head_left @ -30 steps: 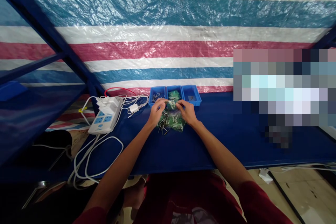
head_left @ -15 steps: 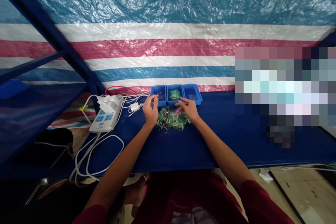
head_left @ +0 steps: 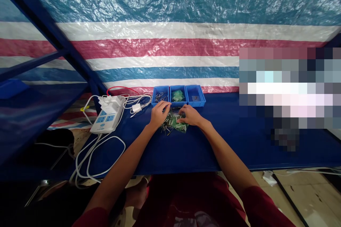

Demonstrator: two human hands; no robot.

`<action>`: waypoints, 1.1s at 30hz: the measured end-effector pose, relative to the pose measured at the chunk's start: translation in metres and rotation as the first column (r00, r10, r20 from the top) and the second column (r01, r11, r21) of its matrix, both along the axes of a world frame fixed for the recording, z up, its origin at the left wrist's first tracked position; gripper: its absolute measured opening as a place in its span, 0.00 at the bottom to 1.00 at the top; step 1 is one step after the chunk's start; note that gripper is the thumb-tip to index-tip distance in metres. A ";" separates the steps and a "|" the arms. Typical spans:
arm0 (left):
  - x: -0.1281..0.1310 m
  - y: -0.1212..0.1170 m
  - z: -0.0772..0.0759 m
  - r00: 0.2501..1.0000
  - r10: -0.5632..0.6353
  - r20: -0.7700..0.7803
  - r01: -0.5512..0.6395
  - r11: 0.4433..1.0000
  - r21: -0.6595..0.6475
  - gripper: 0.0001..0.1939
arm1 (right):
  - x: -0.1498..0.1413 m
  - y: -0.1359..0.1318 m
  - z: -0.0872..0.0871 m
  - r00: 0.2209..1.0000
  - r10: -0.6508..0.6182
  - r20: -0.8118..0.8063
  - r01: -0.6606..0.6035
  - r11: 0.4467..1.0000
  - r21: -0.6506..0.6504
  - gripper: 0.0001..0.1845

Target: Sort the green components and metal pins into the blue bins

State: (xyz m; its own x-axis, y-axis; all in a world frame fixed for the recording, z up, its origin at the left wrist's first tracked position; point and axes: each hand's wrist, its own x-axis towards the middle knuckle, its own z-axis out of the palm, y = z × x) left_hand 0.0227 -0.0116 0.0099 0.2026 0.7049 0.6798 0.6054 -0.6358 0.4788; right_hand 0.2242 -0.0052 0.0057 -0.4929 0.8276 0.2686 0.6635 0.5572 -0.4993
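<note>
My left hand (head_left: 159, 113) is over the left edge of a loose pile of thin metal pins (head_left: 167, 127), in front of the left blue bin. Its thumb and fingertips are close together in a pinch; whatever they hold is too small to make out. My right hand (head_left: 192, 115) reaches in from the right over small green packets (head_left: 181, 127) with pale pieces. Its thumb and fingers are apart around the packets, with no lifted thing visible. The left bin (head_left: 153, 103) contains dark metal pins, and the middle bin (head_left: 178, 104) a green bundle.
The right blue bin (head_left: 201, 103) has a small flat clear piece inside. A white power strip (head_left: 106, 122) with plugs and looped white cables (head_left: 92, 159) lies left on the blue table (head_left: 181, 156). A striped plastic sheet (head_left: 170, 48) hangs behind. The right side is pixelated.
My left hand has come back from the left bin to the pile and its fingers have closed. My right hand has moved lower and nearer the green packets.
</note>
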 end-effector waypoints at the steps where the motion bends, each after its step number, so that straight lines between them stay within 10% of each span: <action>1: 0.000 0.000 0.001 1.000 0.005 0.006 -0.004 1.000 -0.005 0.12 | -0.001 0.000 0.000 1.000 -0.011 0.003 0.011 1.000 -0.002 0.14; 20: 0.005 0.012 0.036 0.954 -0.236 0.184 0.291 0.874 -0.390 0.14 | -0.013 -0.003 0.013 0.657 -0.187 -0.731 0.136 0.982 -0.129 0.19; 33: 0.006 0.007 0.012 0.924 -0.078 0.373 0.205 0.927 -0.315 0.18 | -0.015 0.005 0.022 0.862 -0.076 -0.502 0.106 0.994 0.032 0.11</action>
